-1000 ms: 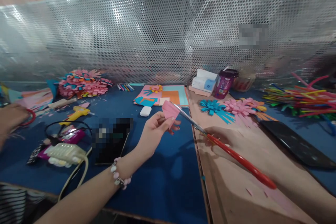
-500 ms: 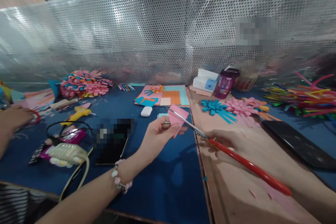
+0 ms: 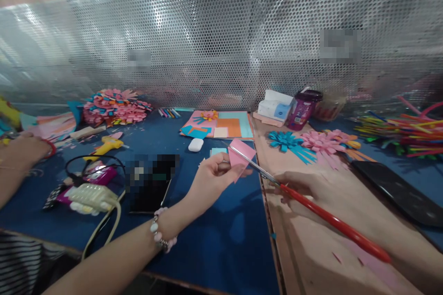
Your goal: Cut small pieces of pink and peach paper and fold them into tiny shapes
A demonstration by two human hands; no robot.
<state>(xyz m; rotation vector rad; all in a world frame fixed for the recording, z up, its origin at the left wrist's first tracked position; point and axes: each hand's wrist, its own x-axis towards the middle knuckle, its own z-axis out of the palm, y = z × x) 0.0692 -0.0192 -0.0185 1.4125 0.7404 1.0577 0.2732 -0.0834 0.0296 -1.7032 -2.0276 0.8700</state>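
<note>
A small folded piece of pink paper (image 3: 241, 153) is pinched between the thumb and fingers of my left hand (image 3: 212, 179), above the blue tabletop. My right hand (image 3: 311, 191) is closed round a pair of scissors (image 3: 332, 221) with red handles. The scissors' metal blades lie across the pink paper, pointing up and left. Part of my right hand's fingers is hidden behind the red handle. Just behind my left hand lies a light blue slip of paper (image 3: 219, 151).
Colored paper sheets (image 3: 228, 126), a white earbud case (image 3: 195, 144) and a phone (image 3: 155, 184) lie ahead and left. Paper flowers (image 3: 320, 143), a purple cup (image 3: 304, 109) and a dark phone (image 3: 394, 189) are right. At far left, another person's hand (image 3: 24, 154) works near a glue gun (image 3: 107, 146).
The whole view has shifted slightly, so most things sit a little farther right. Both hands keep their grips, and the blades still cross the pink paper.
</note>
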